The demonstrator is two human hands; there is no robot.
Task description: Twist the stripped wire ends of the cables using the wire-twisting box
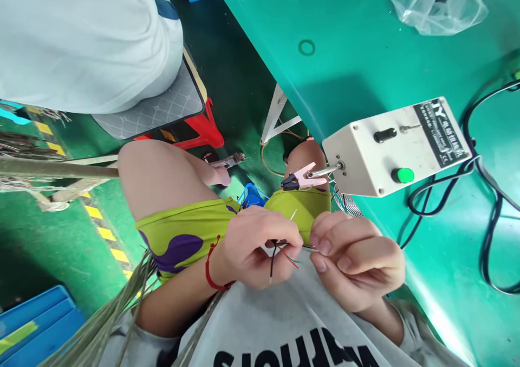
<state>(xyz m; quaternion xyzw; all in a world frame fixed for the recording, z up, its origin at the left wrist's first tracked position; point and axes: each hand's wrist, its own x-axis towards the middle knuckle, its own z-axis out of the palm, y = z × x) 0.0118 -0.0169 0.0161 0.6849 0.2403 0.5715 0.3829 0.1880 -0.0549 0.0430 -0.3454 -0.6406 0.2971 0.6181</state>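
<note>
My left hand [260, 242], with a red string bracelet [209, 267] at its wrist, is closed around the end of a multi-core cable. Thin stripped-out wires stick out of the fist: a black wire [272, 264], a red wire [289, 257], a green one beside it and a white wire [294, 214] above. Just to the right, my right hand [361, 261] pinches a thin dark wire [306, 246] that stretches between the two hands. Beyond them, a pink and black clip [300, 177] is fixed on the shaft of a white box machine [398, 145], apart from both hands.
The machine sits at the edge of the green table [349, 47], with black power cords [430, 215] on its right. A plastic bag [439, 4] lies farther back. A bundle of grey cables [109, 307] hangs at my left. Another person sits on a padded stool [162, 107].
</note>
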